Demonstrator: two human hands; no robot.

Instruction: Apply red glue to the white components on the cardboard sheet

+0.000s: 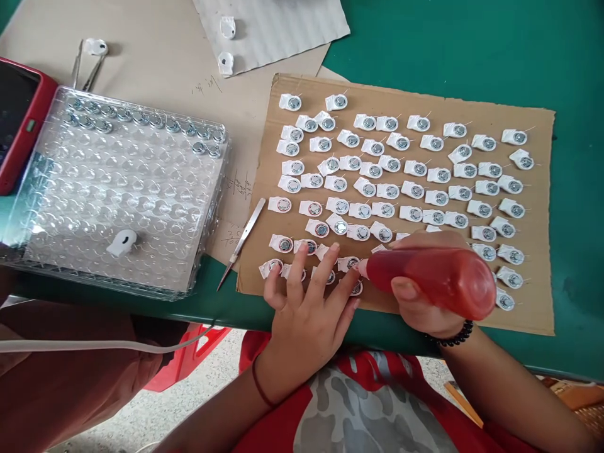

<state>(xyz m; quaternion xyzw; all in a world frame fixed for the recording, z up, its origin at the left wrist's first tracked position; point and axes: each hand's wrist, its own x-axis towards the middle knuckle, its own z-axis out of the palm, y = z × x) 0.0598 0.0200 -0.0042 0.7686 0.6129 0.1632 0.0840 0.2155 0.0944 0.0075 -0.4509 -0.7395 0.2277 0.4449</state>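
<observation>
Gripping a red bottle (436, 277), right hand (431, 316) flanks left hand (304, 318), splayed over white pieces (282, 205).

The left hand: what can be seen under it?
Under and around the left hand, small white pieces with round metal discs lie partly visible on the cardboard sheet. Their covered parts, and anything directly beneath the hand, cannot be seen.

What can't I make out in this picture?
In the head view:
Some white pieces: partly hidden by the left hand, right hand or bottle.
Phone: cut off by the left edge.
Pale sheet: cut off by the top edge.
Handwriting: too small to read surely.
</observation>
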